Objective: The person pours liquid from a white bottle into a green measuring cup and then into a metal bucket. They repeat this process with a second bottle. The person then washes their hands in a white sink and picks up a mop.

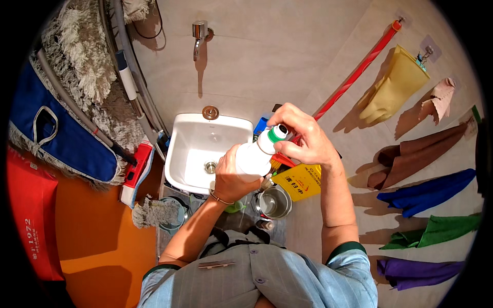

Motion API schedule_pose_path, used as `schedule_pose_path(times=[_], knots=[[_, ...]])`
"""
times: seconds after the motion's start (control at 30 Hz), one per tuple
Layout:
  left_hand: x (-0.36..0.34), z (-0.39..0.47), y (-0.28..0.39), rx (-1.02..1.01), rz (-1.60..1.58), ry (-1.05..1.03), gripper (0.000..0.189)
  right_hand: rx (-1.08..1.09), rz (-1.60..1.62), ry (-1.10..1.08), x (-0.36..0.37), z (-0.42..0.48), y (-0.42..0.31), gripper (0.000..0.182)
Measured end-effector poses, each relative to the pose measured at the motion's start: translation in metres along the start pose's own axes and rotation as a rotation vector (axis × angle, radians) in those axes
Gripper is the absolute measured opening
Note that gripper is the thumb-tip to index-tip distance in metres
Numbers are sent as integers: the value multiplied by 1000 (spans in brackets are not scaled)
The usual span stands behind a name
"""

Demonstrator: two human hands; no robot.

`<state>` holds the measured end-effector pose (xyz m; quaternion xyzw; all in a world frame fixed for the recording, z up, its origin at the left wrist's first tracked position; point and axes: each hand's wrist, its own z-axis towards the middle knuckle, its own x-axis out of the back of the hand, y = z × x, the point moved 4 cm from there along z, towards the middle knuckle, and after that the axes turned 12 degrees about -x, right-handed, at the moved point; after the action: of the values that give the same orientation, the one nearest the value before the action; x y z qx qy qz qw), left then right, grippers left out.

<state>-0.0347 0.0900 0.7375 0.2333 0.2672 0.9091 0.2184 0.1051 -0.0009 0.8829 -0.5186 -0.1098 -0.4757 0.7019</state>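
A white plastic bottle (252, 159) with a green neck ring is tilted in front of me, over the right edge of a white ceramic sink (188, 161). My left hand (235, 177) is wrapped around the bottle's lower body. The thumb and fingers of my right hand (304, 136) are at its neck and green ring; a dark opening or tip shows at the top. Whether a cap sits there, I cannot tell. Above the sink, a chrome tap (199, 36) sticks out of the wall.
Mops and a blue flat mop pad (61, 123) stand left. Below are buckets (274, 203) and a yellow sign (300, 181). A red pole (356, 73), yellow rubber gloves (394, 86) and cloths (427, 190) hang right. A red bag (34, 208) lies far left.
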Motion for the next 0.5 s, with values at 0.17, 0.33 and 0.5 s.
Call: schedule_pose_path(times=[0.17, 0.33, 0.5], knots=[[0, 5, 9, 14, 54, 0, 71, -209, -374, -53, 5, -9, -5, 37], [-6, -4, 4, 84, 0, -127, 78, -76, -362, -178, 8, -21, -10, 26], [-11, -15, 2, 155, 16, -228, 86, -27, -368, -200, 9, -27, -8, 39]])
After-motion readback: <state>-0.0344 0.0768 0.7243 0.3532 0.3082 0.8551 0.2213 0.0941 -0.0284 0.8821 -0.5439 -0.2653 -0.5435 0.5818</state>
